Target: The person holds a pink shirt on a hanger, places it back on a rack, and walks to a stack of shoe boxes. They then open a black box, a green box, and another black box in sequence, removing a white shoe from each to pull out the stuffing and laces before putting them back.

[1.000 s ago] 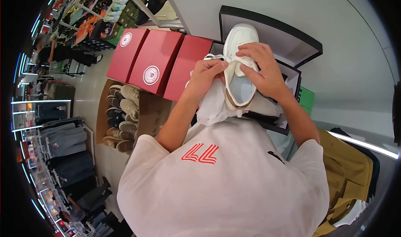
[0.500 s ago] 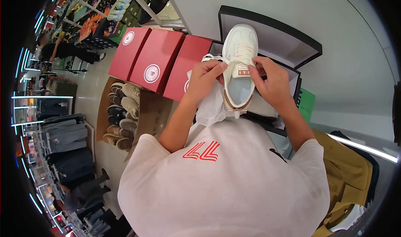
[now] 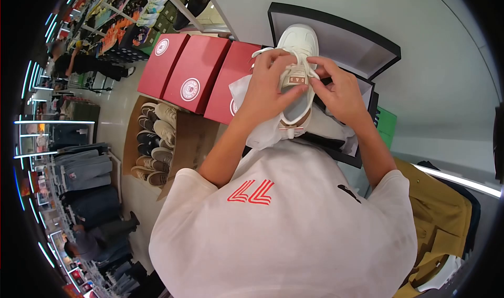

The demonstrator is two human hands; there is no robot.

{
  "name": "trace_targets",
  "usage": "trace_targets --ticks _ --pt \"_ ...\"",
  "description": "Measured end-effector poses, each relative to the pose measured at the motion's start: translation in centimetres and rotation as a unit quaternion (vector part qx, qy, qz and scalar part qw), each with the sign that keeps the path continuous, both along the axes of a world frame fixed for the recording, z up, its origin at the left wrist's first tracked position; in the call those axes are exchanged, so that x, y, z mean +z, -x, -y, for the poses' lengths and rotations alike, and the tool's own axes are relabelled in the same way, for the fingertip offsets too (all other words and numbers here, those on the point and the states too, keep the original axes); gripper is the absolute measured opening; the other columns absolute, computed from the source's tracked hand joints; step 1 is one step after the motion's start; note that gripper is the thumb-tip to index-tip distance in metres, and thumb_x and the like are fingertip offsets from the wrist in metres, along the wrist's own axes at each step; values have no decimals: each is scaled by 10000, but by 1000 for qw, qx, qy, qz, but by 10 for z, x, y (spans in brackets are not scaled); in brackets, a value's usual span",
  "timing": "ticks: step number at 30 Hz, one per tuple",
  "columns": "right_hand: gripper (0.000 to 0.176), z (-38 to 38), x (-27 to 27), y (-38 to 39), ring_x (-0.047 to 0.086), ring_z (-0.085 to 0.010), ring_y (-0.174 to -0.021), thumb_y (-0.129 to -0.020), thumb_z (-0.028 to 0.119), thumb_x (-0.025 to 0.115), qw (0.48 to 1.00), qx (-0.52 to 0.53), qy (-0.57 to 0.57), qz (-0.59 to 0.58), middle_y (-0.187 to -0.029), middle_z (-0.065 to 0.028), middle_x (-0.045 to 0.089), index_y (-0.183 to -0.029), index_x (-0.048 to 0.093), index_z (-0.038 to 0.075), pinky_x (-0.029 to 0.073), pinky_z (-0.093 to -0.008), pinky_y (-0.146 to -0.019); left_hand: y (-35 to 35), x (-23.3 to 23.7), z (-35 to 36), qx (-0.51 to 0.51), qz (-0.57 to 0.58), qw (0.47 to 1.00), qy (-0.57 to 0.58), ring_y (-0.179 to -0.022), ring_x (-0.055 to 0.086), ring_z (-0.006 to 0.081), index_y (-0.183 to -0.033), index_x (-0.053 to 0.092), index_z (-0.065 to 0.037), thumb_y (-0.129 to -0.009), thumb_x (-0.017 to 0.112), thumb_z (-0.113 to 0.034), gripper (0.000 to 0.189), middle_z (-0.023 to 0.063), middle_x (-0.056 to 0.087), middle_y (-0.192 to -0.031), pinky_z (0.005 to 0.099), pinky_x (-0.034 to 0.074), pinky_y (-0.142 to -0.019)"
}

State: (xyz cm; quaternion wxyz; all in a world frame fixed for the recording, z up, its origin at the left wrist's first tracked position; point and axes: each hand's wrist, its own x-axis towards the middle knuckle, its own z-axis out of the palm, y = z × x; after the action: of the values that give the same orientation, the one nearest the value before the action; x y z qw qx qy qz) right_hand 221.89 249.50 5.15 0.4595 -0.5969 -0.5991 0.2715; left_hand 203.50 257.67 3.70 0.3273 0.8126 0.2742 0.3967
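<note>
A white sneaker [image 3: 299, 35] lies toe-away over an open dark-rimmed shoebox [image 3: 387, 46], its tongue label [image 3: 298, 80] facing up. My left hand [image 3: 270, 88] reaches across the left side of the laces, fingers curled on the shoelace [image 3: 300, 56] and thumb by the tongue. On the other side, my right hand [image 3: 340, 93] pinches the shoelace between thumb and forefinger beside the tongue. White tissue paper [image 3: 262, 135] hangs beneath my left wrist. Part of the sneaker's left side is hidden by my left hand.
Red shoeboxes [image 3: 197, 72] stand to the left. Below them a cardboard box [image 3: 191, 140] holds several shoes [image 3: 165, 132]. A green box [image 3: 387, 124] and a mustard garment [image 3: 436, 208] are at right. Two people [image 3: 79, 64] are farther off among racks of clothes [image 3: 84, 166].
My left hand has moved up and right over the laces, from the sneaker's left edge. My right hand has shifted slightly to the lace beside the tongue, and the sneaker sits a little higher.
</note>
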Motion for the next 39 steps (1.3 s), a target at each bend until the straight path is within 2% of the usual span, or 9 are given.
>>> trace_targets --ticks 2,4,11,13,14,17,22,35,39 --pt "314 -2 -4 -6 706 -201 -848 -966 79 626 999 7 31 -34 -952 -110 729 -1273 609 19 564 -318 -765 4 -5 -9 -60 -35 989 -128 -1153 531 338 -1079 680 -108 -812 779 -149 288 129 557 -1295 426 459 -961" --pt "321 -6 -22 -11 683 -123 -862 -965 75 646 955 16 108 -276 -953 -72 729 -1277 606 11 569 -303 -800 6 -4 -14 -81 -51 985 -143 -1176 522 338 -1066 694 -110 -791 786 -118 291 124 562 -1290 431 454 -974" --pt "378 -9 -25 -15 655 -93 -914 -952 82 682 941 61 121 -309 -957 -32 689 -1305 578 1 542 -277 -846 7 16 -14 -81 -78 985 -130 -1155 552 360 -1028 678 -57 -739 785 -52 308 113 617 -1199 443 487 -915" --pt "466 -6 -12 -3 644 -155 -1004 -889 77 725 999 26 16 -37 -1065 -73 664 -1318 563 -4 532 -312 -887 5 14 -23 -66 -75 984 -145 -1080 582 358 -1021 670 -52 -743 765 -57 294 116 634 -1133 440 500 -874" --pt "561 -7 -10 -1 614 -266 -1049 -797 172 761 996 24 -33 76 -1178 -127 593 -1316 577 64 541 -338 -835 4 13 -29 -52 -71 983 -159 -1004 613 357 -1014 662 -47 -746 744 -63 281 119 651 -1067 438 512 -834" --pt "588 -13 2 13 574 -303 -1141 -806 224 746 959 -38 -136 244 -1267 -128 553 -1350 560 100 532 -355 -820 -1 19 -47 -58 -84 984 -147 -886 633 360 -1017 668 -38 -775 727 -100 257 128 654 -916 423 519 -772" --pt "340 -37 16 -7 673 -321 -700 -908 256 646 989 -66 -98 84 -911 -190 728 -1131 724 11 535 -376 -684 -21 51 -80 -88 -89 992 14 -577 573 153 -1010 727 30 -846 761 -267 341 108 687 -718 312 464 -560" --pt "353 -41 15 -12 506 -132 -552 -936 326 639 995 -97 -29 10 -603 -107 596 -922 742 -11 431 -310 -554 -30 56 -100 -161 -133 941 267 -791 651 89 -998 738 11 -818 793 -171 261 34 725 -877 249 475 -718" --pt "353 -45 8 -15 485 -115 -556 -933 322 639 993 -102 -57 -31 -589 -92 580 -902 737 -15 420 -319 -546 -18 46 -74 -127 -147 964 180 -778 642 95 -1024 702 16 -817 799 -176 298 27 707 -922 251 481 -718"
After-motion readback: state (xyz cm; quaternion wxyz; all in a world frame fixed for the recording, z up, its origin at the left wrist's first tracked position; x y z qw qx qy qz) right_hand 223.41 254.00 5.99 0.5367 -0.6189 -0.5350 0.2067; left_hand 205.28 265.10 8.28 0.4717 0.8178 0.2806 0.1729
